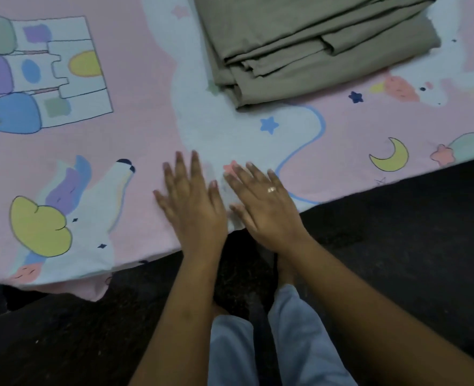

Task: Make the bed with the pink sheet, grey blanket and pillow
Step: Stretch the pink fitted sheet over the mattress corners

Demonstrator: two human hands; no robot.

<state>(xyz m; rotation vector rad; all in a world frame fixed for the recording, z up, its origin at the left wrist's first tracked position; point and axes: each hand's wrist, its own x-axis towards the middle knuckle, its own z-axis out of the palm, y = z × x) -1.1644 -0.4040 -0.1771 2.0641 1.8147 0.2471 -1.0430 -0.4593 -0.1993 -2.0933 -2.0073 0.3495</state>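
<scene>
Both flat hands, left hand (191,199) and right hand (266,201), press the spread pink sheet (152,107); grey blanket (313,43) waits folded, pillow apparently unseen.

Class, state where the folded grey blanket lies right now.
The grey blanket lies folded at the top of the head view, right of centre, on the pink sheet, just beyond the blue star.

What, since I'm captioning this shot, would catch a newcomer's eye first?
The left hand and the ringed right hand lie flat, side by side, on the pink sheet at the bed's near edge. Beyond them, at the top, sits the folded grey blanket, and a pastel castle print fills the sheet's upper left.
</scene>
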